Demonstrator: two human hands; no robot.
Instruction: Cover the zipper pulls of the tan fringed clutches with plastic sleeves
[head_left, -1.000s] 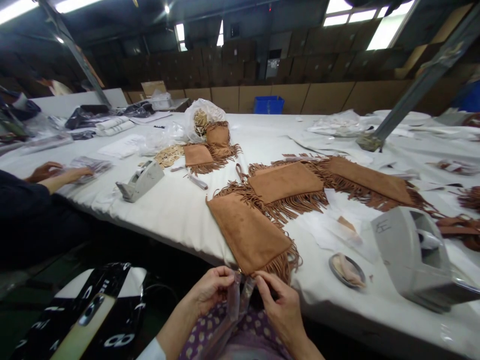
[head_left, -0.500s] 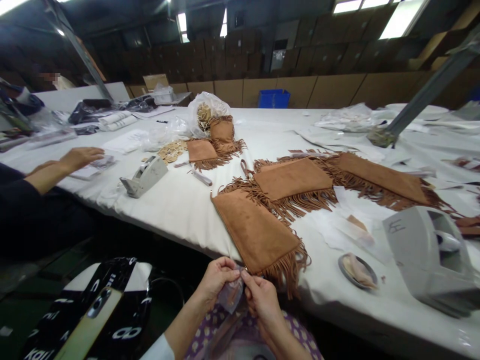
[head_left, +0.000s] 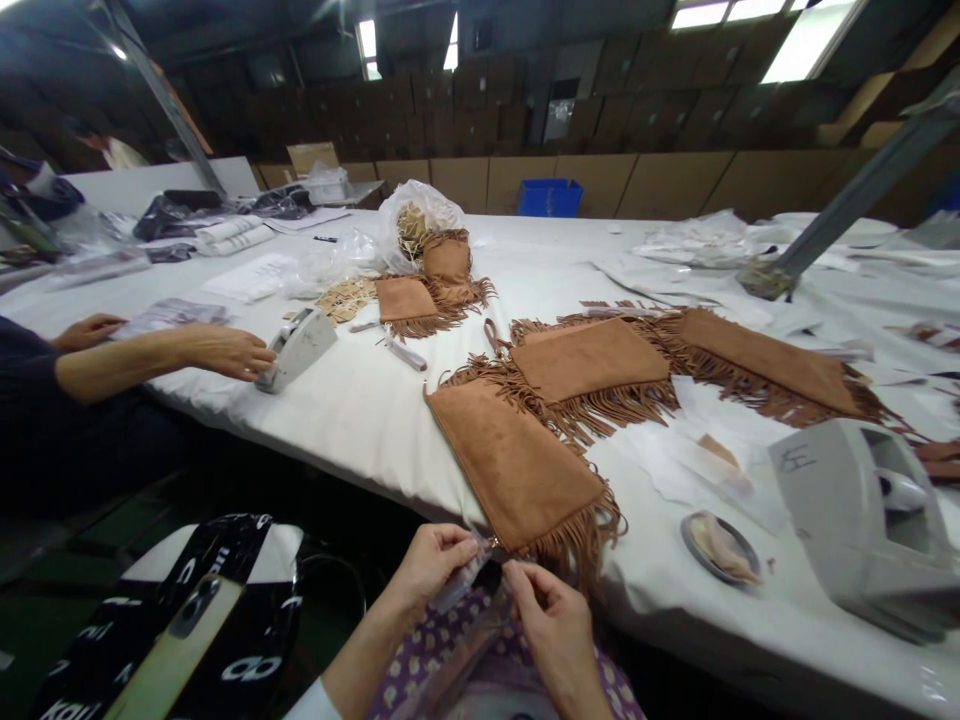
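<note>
A brown fringed suede pouch (head_left: pixel 521 465) lies at the table's front edge, its metal clasp (head_left: pixel 493 542) hanging toward me. Below the clasp, my left hand (head_left: pixel 435 565) pinches clear plastic wrap (head_left: pixel 457 588) between thumb and fingers. My right hand (head_left: pixel 551 620) is just right of it, thumb and forefinger closed on the wrap's other side. The plastic is spread between both hands, and a long strip of it hangs over my lap. What lies inside the wrap is hard to make out. Two more fringed pouches, a middle one (head_left: pixel 592 360) and a far right one (head_left: pixel 772 360), lie behind.
Tape dispensers stand at right (head_left: pixel 862 530) and left (head_left: pixel 300 350). A round dish (head_left: pixel 721 548) sits near the right one. Smaller pouches (head_left: pixel 409 300) and tan tags (head_left: pixel 345 300) lie farther back. At left, a co-worker's hand (head_left: pixel 229 350) reaches the left dispenser. A phone (head_left: pixel 176 650) rests on a black-and-white seat.
My right hand has moved slightly right and down, away from my left, spreading the plastic. The co-worker's hand has moved right to the left tape dispenser.
</note>
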